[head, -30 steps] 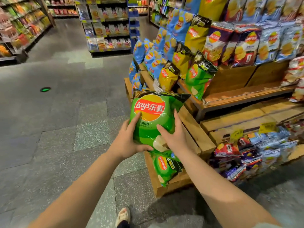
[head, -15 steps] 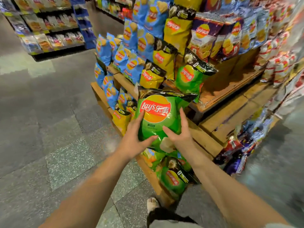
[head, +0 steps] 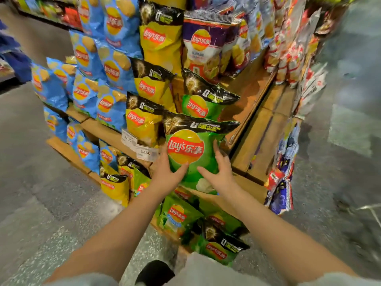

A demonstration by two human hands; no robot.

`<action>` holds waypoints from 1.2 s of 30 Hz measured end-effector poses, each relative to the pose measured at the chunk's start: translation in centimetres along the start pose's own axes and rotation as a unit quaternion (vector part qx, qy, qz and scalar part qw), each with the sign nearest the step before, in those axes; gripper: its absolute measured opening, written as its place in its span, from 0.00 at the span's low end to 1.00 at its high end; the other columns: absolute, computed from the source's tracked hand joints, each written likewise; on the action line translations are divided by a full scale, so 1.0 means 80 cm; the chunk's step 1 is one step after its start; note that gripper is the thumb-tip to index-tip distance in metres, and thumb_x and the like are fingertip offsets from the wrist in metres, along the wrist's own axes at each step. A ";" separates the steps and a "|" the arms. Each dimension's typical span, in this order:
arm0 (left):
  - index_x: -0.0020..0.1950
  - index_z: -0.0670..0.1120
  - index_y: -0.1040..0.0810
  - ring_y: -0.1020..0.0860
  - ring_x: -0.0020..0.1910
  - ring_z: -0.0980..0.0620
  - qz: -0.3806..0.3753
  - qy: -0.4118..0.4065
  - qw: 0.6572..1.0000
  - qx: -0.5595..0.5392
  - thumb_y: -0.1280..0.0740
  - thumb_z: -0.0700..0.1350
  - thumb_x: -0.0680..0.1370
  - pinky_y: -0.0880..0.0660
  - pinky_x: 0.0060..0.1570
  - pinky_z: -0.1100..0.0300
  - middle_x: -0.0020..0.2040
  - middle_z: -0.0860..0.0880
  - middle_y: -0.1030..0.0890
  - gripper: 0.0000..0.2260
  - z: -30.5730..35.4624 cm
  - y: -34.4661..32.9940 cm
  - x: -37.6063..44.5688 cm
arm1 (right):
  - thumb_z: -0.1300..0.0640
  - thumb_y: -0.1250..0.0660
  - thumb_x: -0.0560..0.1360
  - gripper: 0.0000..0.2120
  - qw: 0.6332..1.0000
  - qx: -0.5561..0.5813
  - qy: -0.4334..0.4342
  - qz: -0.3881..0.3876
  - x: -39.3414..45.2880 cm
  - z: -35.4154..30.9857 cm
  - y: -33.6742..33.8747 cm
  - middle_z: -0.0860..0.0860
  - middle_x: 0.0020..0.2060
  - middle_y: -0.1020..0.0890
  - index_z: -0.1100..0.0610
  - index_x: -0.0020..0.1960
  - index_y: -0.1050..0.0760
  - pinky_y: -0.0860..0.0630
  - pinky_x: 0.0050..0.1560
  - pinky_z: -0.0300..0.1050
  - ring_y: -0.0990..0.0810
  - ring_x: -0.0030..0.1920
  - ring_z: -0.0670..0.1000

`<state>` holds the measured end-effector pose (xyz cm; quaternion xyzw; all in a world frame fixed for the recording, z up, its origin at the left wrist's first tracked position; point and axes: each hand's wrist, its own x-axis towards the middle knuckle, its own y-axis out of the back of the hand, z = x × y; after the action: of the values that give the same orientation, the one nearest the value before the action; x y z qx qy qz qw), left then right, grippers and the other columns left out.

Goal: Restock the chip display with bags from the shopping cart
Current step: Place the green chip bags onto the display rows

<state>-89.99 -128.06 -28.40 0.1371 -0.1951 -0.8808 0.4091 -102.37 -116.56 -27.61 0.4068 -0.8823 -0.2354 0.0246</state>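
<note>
A green Lay's chip bag (head: 195, 141) with a black top band stands upright at the corner of the wooden tiered chip display (head: 255, 129), in front of another green bag (head: 201, 104). My left hand (head: 167, 174) grips its lower left side, thumb across the front. My right hand (head: 219, 172) holds its lower right side, fingers spread along the edge. The shopping cart is out of view.
Yellow bags (head: 144, 120) and blue bags (head: 107, 71) fill the tiers to the left, purple bags (head: 206, 44) above. More green bags (head: 216, 248) lie on the lowest step near my feet. Grey tiled floor (head: 41, 182) surrounds the display. Price tags (head: 144, 151) hang beside my left hand.
I have stepped closer and the view swung left. The green bag moved up and forward onto the middle tier, both hands still on it.
</note>
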 end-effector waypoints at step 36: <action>0.76 0.41 0.45 0.44 0.75 0.44 -0.153 -0.070 0.979 0.119 0.25 0.46 0.73 0.47 0.74 0.54 0.77 0.42 0.48 0.40 -0.131 0.013 0.267 | 0.50 0.37 0.79 0.33 0.924 -0.142 -0.334 0.122 0.166 0.050 -0.146 0.56 0.78 0.55 0.53 0.77 0.50 0.40 0.73 0.55 0.48 0.76 0.58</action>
<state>-98.47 -147.62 -38.99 0.1513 -0.3030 -0.9110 0.2353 -103.93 -131.20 -38.22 0.1858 -0.8398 -0.4755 -0.1849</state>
